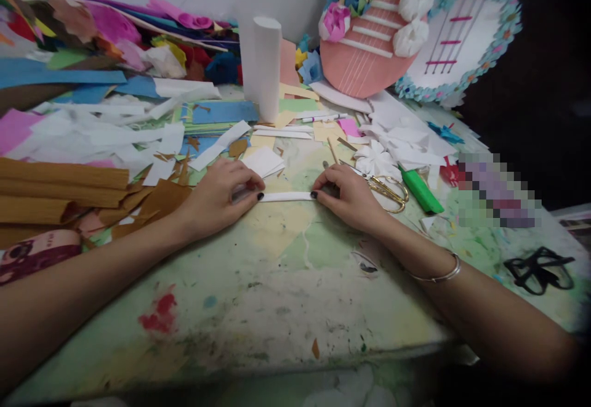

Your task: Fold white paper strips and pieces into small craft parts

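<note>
- While both hands work at one piece, the white strip (289, 196) lies level between them, its middle bare and its ends under the fingertips. Folded or rolled: cannot tell.
- Left hand (226, 194): thumb and fingers pinch the strip's left end. Right hand (348, 194): same pinch on the right end, mirrored. The paired hold probably keeps the thin paper straight and evenly tensioned.
- Strip sits at or just above the table (277, 308); contact along its length cannot be confirmed. A flat surface so near likely steadies it.
- Forearms come in from either side, leaving a bare patch of table nearer the body than the hands, presumably elbow room.
- Just beyond the left hand: small stack of white sheets (265, 161), apparently placed within short reach.
- Left of the left hand: brown paper (60, 188), layered flat; pushed outward, it seems, to free the middle.
- Just right of the right hand: scissors (390, 194), gold handles outward, blades partly hidden by the hand; green tube (420, 190) farther right. Both look parked for easy pickup.
- Beyond the right hand: white paper flower (375, 159), near the scissors.
- Well beyond both hands: white roll (268, 68), upright, perhaps to save table space.
</note>
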`<action>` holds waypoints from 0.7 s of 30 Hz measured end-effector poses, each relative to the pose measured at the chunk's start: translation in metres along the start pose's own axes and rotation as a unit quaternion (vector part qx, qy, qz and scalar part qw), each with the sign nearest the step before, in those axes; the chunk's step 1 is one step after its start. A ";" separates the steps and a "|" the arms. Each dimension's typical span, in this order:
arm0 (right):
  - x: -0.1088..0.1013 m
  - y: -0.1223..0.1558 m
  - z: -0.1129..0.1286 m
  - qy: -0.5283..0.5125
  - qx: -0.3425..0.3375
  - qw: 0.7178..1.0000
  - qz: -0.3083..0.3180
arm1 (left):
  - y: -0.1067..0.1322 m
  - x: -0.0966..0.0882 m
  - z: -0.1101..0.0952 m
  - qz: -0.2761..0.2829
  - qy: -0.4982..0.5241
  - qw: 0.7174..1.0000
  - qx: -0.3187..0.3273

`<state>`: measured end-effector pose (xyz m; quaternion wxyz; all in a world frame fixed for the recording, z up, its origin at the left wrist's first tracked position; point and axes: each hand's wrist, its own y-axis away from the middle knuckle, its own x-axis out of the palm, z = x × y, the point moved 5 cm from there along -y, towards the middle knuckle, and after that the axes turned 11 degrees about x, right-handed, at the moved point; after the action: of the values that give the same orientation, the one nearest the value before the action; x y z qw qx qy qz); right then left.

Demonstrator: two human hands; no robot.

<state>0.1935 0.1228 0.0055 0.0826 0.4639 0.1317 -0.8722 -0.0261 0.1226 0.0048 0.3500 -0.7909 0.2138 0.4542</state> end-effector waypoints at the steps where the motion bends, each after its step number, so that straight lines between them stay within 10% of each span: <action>1: 0.000 0.000 0.000 0.001 -0.004 1.000 0.001 | 0.000 0.000 0.000 0.002 0.003 1.000 0.006; 21: -0.003 0.005 0.000 -0.115 0.002 0.992 0.041 | 0.004 -0.003 -0.005 -0.004 0.072 0.997 -0.022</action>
<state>0.1968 0.1186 0.0073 0.1322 0.3653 0.1008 -0.9159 -0.0270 0.1162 0.0080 0.3179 -0.8299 0.2251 0.3994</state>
